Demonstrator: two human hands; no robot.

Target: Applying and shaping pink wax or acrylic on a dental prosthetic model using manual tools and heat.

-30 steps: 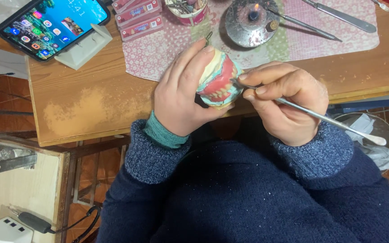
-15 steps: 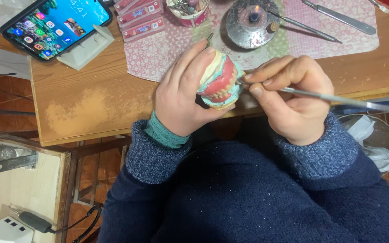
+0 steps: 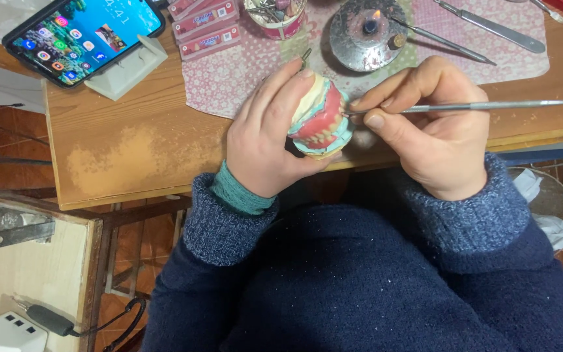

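My left hand (image 3: 265, 133) grips a denture model (image 3: 320, 120) with pink gums, pale teeth and a light blue base, held above the front edge of the wooden table (image 3: 131, 150). My right hand (image 3: 428, 124) pinches a thin metal tool (image 3: 483, 105) like a pen. The tool lies nearly level, with its tip touching the pink gum on the model's right side and its handle running off to the right.
On a patterned cloth (image 3: 242, 65) stand a small lit burner (image 3: 367, 32), a cup of tools (image 3: 275, 13), red flat boxes (image 3: 204, 23) and metal instruments (image 3: 490, 27). A phone (image 3: 82, 36) leans on a white stand at the back left. A bin (image 3: 542, 195) sits below right.
My right hand has turned the tool from pointing down to the right up to nearly level. Its tip stays at the model. The left hand has kept still.
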